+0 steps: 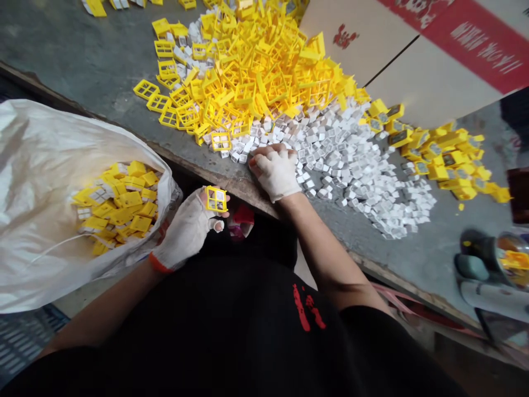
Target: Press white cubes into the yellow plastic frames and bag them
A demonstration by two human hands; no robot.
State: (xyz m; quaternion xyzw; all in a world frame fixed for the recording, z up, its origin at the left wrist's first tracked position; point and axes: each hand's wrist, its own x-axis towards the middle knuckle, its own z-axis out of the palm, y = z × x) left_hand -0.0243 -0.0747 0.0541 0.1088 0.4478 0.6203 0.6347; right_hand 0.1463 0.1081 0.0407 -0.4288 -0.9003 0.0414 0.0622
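My left hand [185, 223], in a white fingertip-less glove with an orange cuff, holds a small yellow plastic frame [216, 199] divided into square openings. White shows in some of the openings. The frame sits between the fingers, with the thumb below it. At the table edge, my right hand [275, 171], gloved the same way, rests on the near side of a heap of small white plastic cubes [343, 154]. Its fingers are bent down among the cubes, and their tips are partly hidden. Behind it rises a large heap of yellow frames [256, 71].
At left a white sack [53, 149] stands open, with filled yellow pieces [124, 204] inside. More yellow pieces [450, 157] lie on the table's right side. A cardboard box [372, 49] stands behind the heaps. Dark cups [475, 248] are at far right.
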